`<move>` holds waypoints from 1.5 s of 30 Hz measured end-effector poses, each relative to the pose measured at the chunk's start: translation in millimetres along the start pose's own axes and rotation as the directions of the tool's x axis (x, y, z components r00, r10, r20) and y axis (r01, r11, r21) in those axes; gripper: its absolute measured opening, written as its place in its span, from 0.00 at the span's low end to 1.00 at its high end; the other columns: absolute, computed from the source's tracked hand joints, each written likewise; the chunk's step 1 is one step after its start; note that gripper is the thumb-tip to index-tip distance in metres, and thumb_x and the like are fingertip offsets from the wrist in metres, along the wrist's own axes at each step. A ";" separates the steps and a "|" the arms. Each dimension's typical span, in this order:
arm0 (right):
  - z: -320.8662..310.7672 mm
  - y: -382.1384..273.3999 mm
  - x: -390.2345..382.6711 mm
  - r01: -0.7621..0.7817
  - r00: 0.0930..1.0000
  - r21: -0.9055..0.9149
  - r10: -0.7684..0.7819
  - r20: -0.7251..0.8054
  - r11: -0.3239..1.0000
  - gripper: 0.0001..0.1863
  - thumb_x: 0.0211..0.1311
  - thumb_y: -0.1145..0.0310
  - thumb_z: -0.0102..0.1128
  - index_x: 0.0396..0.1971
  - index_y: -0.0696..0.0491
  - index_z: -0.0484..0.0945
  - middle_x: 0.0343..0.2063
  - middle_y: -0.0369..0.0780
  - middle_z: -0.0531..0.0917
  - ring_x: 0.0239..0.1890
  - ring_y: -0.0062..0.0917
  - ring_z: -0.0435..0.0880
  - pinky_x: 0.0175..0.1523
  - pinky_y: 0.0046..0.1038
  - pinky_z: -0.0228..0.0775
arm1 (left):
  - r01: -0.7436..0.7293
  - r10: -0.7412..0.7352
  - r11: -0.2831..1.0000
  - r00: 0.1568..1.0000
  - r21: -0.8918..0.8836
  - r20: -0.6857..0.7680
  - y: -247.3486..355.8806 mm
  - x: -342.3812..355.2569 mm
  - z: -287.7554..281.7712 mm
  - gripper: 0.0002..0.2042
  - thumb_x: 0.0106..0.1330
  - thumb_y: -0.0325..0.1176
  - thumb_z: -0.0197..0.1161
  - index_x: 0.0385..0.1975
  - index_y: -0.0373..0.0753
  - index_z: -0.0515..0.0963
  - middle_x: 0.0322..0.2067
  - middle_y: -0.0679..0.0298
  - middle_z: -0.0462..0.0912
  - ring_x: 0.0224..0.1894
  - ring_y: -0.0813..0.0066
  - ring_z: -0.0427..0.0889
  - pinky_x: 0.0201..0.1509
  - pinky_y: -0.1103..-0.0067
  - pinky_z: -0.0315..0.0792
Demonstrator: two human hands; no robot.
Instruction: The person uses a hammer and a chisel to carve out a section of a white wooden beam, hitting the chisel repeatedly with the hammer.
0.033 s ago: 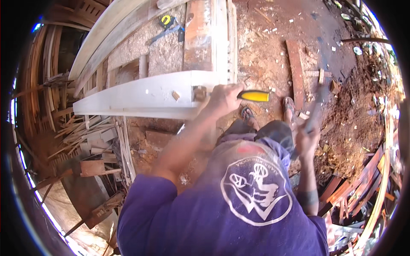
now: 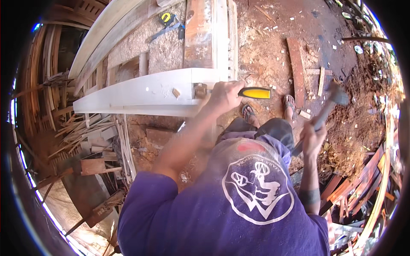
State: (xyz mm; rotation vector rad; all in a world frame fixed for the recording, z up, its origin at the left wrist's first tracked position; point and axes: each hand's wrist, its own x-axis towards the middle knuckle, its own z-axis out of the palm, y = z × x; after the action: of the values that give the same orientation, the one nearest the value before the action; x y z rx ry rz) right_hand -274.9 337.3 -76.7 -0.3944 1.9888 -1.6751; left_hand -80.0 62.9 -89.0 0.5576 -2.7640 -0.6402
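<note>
Left hand (image 2: 224, 96) closed around a yellow-handled chisel (image 2: 252, 92), its blade end set against the near end of a pale timber beam (image 2: 141, 91) lying left of centre – right hand (image 2: 314, 136) gripping a hammer (image 2: 326, 109) raised at right, above the sawdust-strewn floor (image 2: 273, 51)
</note>
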 end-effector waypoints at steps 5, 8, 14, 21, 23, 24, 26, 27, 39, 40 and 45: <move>38.0 19.2 -30.4 -0.005 0.973 -0.227 0.057 0.223 0.974 0.04 0.60 0.76 0.55 0.27 0.56 0.78 0.16 0.39 0.77 0.20 0.25 0.78 0.28 0.33 0.73 | -0.033 0.034 0.999 0.999 0.015 -0.016 4.3 -1.8 -9.1 0.11 0.52 0.29 0.69 0.35 0.39 0.77 0.21 0.57 0.82 0.26 0.58 0.86 0.29 0.65 0.79; 44.4 20.6 -25.9 0.182 0.907 -0.552 0.078 0.414 0.813 0.10 0.56 0.76 0.57 0.37 0.64 0.77 0.24 0.45 0.84 0.26 0.30 0.84 0.35 0.41 0.78 | -0.061 0.054 0.998 0.985 0.034 0.162 7.3 -9.9 -15.7 0.09 0.54 0.28 0.69 0.33 0.41 0.78 0.21 0.58 0.82 0.26 0.62 0.86 0.29 0.67 0.80; -3.7 9.8 6.9 -0.157 0.956 -0.440 0.248 0.155 0.884 0.14 0.58 0.75 0.55 0.43 0.65 0.79 0.19 0.39 0.78 0.15 0.19 0.73 0.19 0.28 0.66 | 0.167 -0.635 0.593 0.698 -0.788 -0.330 -6.2 -11.1 -107.1 0.09 0.69 0.28 0.63 0.25 0.37 0.78 0.17 0.76 0.73 0.16 0.83 0.69 0.21 0.80 0.64; -11.1 -0.6 6.2 -0.261 0.962 -0.244 0.273 0.019 0.934 0.06 0.56 0.71 0.60 0.25 0.54 0.72 0.15 0.33 0.72 0.16 0.15 0.69 0.21 0.25 0.60 | 0.083 -0.342 0.839 0.849 -0.538 -0.403 17.8 13.7 -120.0 0.05 0.62 0.26 0.67 0.25 0.36 0.79 0.18 0.67 0.80 0.20 0.81 0.78 0.22 0.79 0.68; -4.1 0.7 0.6 -0.268 0.960 -0.179 0.279 0.038 0.947 0.06 0.57 0.71 0.61 0.25 0.54 0.72 0.14 0.33 0.73 0.14 0.15 0.69 0.19 0.23 0.59 | 0.018 -0.096 0.931 0.976 -0.366 -0.196 38.9 13.7 -71.9 0.03 0.59 0.24 0.67 0.26 0.39 0.80 0.19 0.64 0.83 0.19 0.76 0.81 0.22 0.77 0.72; -1.2 2.8 -2.8 -0.275 0.959 -0.161 0.283 0.031 0.948 0.06 0.57 0.71 0.61 0.25 0.54 0.72 0.14 0.33 0.73 0.14 0.14 0.69 0.19 0.22 0.58 | -0.030 -0.010 0.978 0.982 -0.209 -0.188 54.1 17.3 -57.5 0.03 0.58 0.24 0.68 0.27 0.41 0.81 0.18 0.63 0.83 0.18 0.73 0.82 0.21 0.75 0.76; 1.5 6.1 -9.6 -0.283 0.956 -0.159 0.292 0.037 0.946 0.07 0.57 0.72 0.61 0.25 0.54 0.72 0.13 0.32 0.73 0.13 0.14 0.69 0.18 0.22 0.58 | 0.116 -0.120 0.952 0.993 -0.285 0.002 60.9 11.9 -30.0 0.03 0.54 0.26 0.68 0.28 0.41 0.81 0.22 0.55 0.83 0.27 0.54 0.85 0.31 0.67 0.77; 2.4 7.2 -12.3 -0.280 0.956 -0.150 0.289 0.042 0.948 0.07 0.58 0.72 0.61 0.25 0.54 0.72 0.12 0.32 0.72 0.12 0.14 0.69 0.18 0.22 0.57 | 0.093 -0.094 0.968 0.996 -0.232 0.005 59.3 10.5 -26.0 0.04 0.54 0.26 0.68 0.28 0.41 0.82 0.22 0.55 0.82 0.26 0.53 0.85 0.31 0.66 0.77; 0.2 6.7 -15.8 -0.279 0.958 -0.083 0.282 0.040 0.957 0.06 0.59 0.74 0.61 0.27 0.55 0.72 0.12 0.33 0.72 0.11 0.15 0.68 0.17 0.21 0.57 | 0.102 -0.087 0.980 0.992 -0.172 0.089 40.6 11.0 -11.0 0.06 0.53 0.30 0.69 0.30 0.40 0.83 0.22 0.53 0.82 0.27 0.51 0.84 0.32 0.64 0.77; 0.7 6.8 -17.0 -0.281 0.958 -0.093 0.285 0.030 0.955 0.06 0.59 0.73 0.61 0.27 0.55 0.72 0.12 0.33 0.73 0.11 0.15 0.68 0.17 0.21 0.58 | 0.104 -0.079 0.981 0.985 -0.162 0.150 39.4 13.3 -11.1 0.07 0.54 0.31 0.69 0.31 0.39 0.84 0.22 0.52 0.83 0.27 0.50 0.85 0.33 0.63 0.77; -6.8 7.0 -21.2 -0.244 0.970 -0.090 0.242 -0.033 0.966 0.06 0.59 0.73 0.62 0.28 0.53 0.73 0.14 0.32 0.73 0.11 0.15 0.69 0.16 0.21 0.59 | 0.132 -0.087 0.977 0.964 -0.167 0.252 38.1 19.2 -9.4 0.08 0.54 0.32 0.69 0.32 0.39 0.85 0.24 0.50 0.84 0.29 0.49 0.85 0.36 0.63 0.78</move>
State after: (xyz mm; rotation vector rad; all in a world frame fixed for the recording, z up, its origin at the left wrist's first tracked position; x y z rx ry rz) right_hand -260.3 355.4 -78.7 -0.1559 2.0445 -1.4442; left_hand -105.9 83.0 -60.2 0.6333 -2.8693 -1.0415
